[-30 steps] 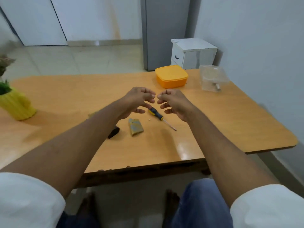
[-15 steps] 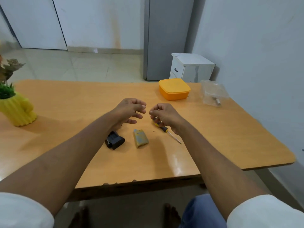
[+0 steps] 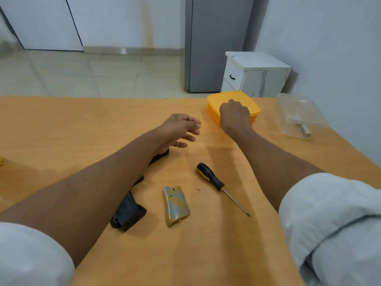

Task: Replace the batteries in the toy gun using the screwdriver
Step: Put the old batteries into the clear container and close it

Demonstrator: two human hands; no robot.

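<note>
The black toy gun lies on the wooden table, mostly hidden under my left forearm. Its grey-and-tan battery cover lies loose beside it, with a tiny screw just to its right. The black-and-yellow screwdriver lies to the right of the cover, tip pointing toward me. My left hand hovers over the table with relaxed fingers and holds nothing. My right hand rests on the lid of the yellow box, fingers curled down onto it; the fingertips are hidden.
A clear plastic container with a small battery inside sits at the table's far right, near the wall. Beyond the table stand a white drawer cabinet and a grey fridge.
My right hand has moved away from the middle and forward onto the yellow box. My left hand has opened out and drifted forward. The camera has tilted down and closer.
</note>
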